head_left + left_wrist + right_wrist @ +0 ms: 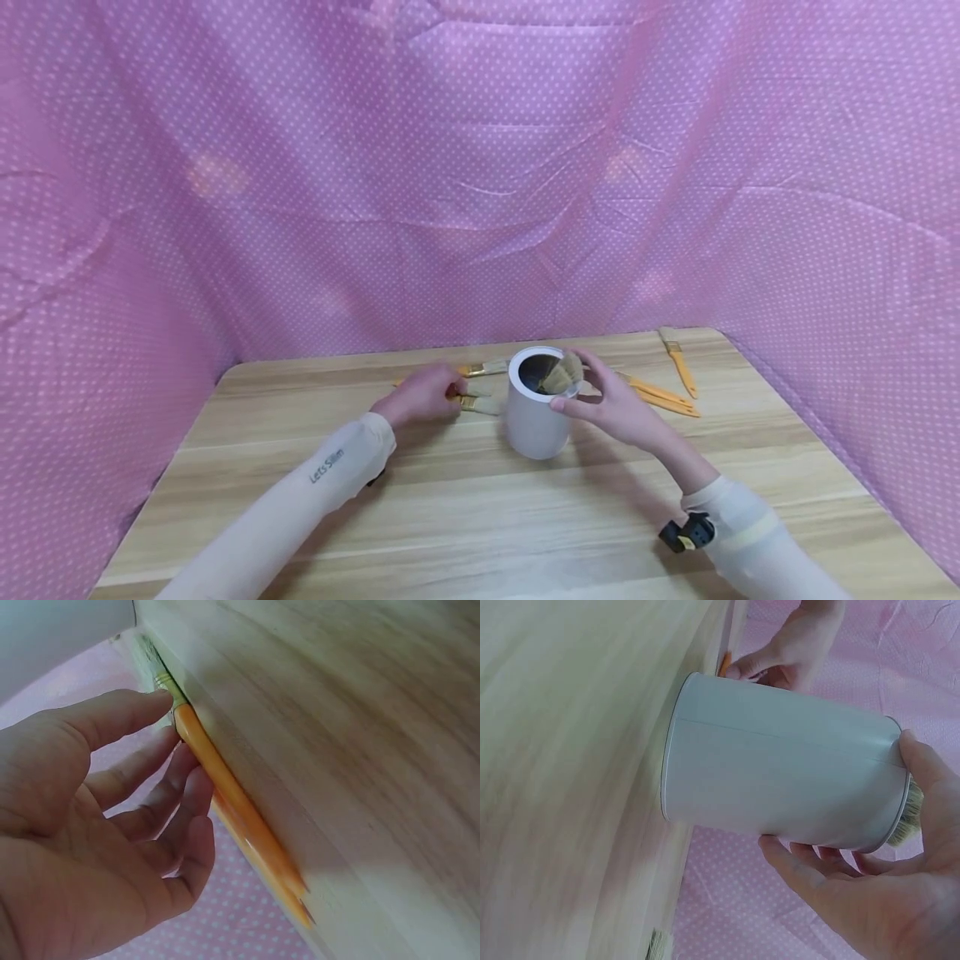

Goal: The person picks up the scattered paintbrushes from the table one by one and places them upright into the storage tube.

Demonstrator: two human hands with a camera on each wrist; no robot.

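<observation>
A white cylindrical can [537,425] stands upright on the wooden table, with paintbrush bristles [561,375] sticking up out of its mouth. My right hand [611,400] holds the can near its rim, thumb on the near side and fingers round the far side, as the right wrist view shows too. To the can's left, my left hand [427,393] pinches a paintbrush [217,776] where its orange handle meets the metal ferrule; the brush lies low along the tabletop. Its pale bristles point toward the can. Another orange handle [259,855] lies just beyond it in the left wrist view.
Behind the left hand, another paintbrush [480,367] lies on the table [450,533]. Right of the can are several orange brush handles [663,397], partly hidden by the right hand. One brush [678,364] lies near the back right corner. Pink dotted cloth [480,183] hangs around the table.
</observation>
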